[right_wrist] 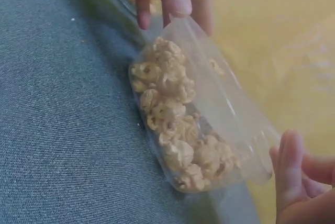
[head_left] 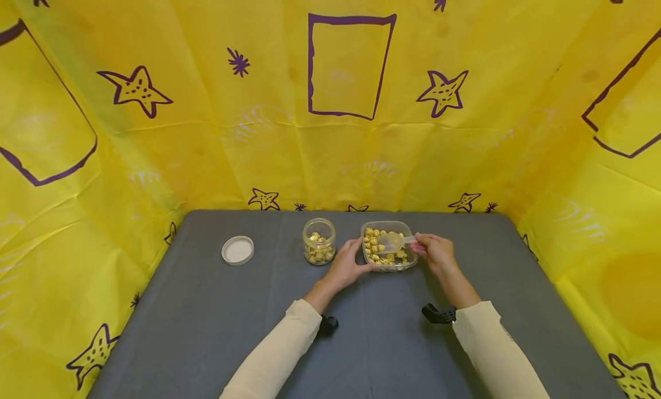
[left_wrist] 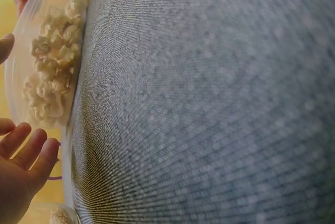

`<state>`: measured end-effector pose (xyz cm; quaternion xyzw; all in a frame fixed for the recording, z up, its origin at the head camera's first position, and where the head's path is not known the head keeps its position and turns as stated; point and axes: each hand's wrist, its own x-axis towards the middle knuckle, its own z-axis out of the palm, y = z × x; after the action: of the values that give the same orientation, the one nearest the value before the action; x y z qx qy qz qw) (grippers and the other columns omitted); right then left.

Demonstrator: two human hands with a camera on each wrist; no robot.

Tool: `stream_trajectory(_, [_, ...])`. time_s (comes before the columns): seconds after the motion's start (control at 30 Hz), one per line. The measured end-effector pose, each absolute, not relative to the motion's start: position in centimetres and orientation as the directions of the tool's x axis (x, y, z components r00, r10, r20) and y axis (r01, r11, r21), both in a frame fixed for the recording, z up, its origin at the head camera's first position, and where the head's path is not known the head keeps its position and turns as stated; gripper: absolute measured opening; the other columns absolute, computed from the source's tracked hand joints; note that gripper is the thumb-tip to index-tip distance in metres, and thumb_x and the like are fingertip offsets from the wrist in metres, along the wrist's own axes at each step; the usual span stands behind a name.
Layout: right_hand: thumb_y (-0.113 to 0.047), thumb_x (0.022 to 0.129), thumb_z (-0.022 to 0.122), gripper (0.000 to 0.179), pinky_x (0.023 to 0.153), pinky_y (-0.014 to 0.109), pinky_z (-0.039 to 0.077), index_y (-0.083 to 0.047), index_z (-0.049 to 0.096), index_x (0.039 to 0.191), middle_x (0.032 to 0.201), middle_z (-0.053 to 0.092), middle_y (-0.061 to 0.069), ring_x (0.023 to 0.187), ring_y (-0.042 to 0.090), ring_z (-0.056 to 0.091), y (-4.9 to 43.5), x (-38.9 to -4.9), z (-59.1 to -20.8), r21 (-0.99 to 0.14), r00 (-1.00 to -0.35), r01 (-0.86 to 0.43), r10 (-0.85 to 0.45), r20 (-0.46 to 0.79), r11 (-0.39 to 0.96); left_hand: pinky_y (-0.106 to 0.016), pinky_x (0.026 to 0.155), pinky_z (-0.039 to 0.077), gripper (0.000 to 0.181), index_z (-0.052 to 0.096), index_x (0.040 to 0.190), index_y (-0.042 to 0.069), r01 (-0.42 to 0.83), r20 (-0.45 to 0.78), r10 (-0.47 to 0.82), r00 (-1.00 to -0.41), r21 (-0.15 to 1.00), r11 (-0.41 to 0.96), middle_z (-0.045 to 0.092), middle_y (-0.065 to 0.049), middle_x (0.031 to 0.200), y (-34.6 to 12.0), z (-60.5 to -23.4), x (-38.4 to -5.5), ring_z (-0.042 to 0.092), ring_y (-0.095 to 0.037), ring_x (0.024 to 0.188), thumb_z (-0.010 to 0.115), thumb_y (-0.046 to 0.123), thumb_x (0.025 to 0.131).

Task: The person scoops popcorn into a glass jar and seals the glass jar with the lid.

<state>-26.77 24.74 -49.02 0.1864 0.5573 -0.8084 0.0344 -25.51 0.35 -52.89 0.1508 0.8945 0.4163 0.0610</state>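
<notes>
A clear plastic container (head_left: 391, 267) of caramel popcorn (right_wrist: 175, 109) stands on the grey table. My left hand (head_left: 347, 263) holds its near left corner, thumb at the front rim and fingers along the left side. In my right hand (head_left: 435, 252), the fingers pinch the handle of a translucent scoop (head_left: 391, 242), whose bowl lies over the popcorn inside the container. The right wrist view shows this hand (right_wrist: 306, 182) beside the container's end. Left of my left hand, a clear jar (head_left: 319, 242) stands without its lid, with popcorn in it.
The jar's round white lid (head_left: 238, 250) lies on the table (head_left: 227, 330) to the left of the jar. A yellow cloth (head_left: 341, 152) with purple drawings hangs behind the table and along both sides.
</notes>
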Motion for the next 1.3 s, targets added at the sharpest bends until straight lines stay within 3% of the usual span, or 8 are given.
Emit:
stream_trajectory(0.1, [0.003,0.096,0.053,0.030,0.056,0.021,0.056,-0.007,0.068,0.071,0.064,0.071,0.006,0.054,0.011,0.069,25.1,-26.8,-48.9,-0.867,-0.922,0.288,0.127,-0.366,-0.407,-0.050,0.105,0.043,0.085,0.033,0.153,0.012,0.222,0.019,0.320,-0.947,0.760,0.611,0.042,-0.014,0.149,0.4,-52.9,-25.4,0.046,-0.033,0.134,0.072,0.047,0.085])
stream_trajectory(0.2, [0.003,0.096,0.052,0.036,0.056,0.021,0.056,-0.008,0.069,0.066,0.063,0.071,0.005,0.054,0.010,0.069,25.4,-26.7,-48.8,-0.847,-0.919,0.304,0.102,-0.382,-0.437,-0.050,0.105,0.043,0.085,0.033,0.152,0.012,0.222,0.022,0.317,-0.948,0.758,0.614,0.042,-0.014,0.148,0.4,-52.8,-25.3,0.047,-0.033,0.133,0.072,0.046,0.085])
stream_trajectory(0.63, [-0.001,0.097,0.055,0.033,0.057,0.022,0.057,-0.006,0.071,0.068,0.062,0.071,0.005,0.054,0.011,0.068,26.4,-26.7,-48.4,-0.799,-0.886,0.342,0.113,-0.449,-0.495,-0.050,0.106,0.042,0.084,0.036,0.151,0.011,0.228,0.033,0.310,-0.950,0.751,0.619,0.042,-0.013,0.148,0.5,-52.9,-25.5,0.045,-0.033,0.134,0.073,0.045,0.084])
stream_trajectory(1.3, [-0.001,0.097,0.055,0.033,0.057,0.022,0.057,-0.006,0.071,0.068,0.063,0.071,0.005,0.055,0.012,0.069,27.2,-26.2,-46.8,-0.808,-0.899,0.306,0.128,-0.419,-0.503,-0.049,0.106,0.042,0.081,0.040,0.149,0.009,0.227,0.021,0.314,-0.949,0.738,0.636,0.043,-0.012,0.147,0.6,-52.0,-25.5,0.044,-0.031,0.135,0.075,0.044,0.084])
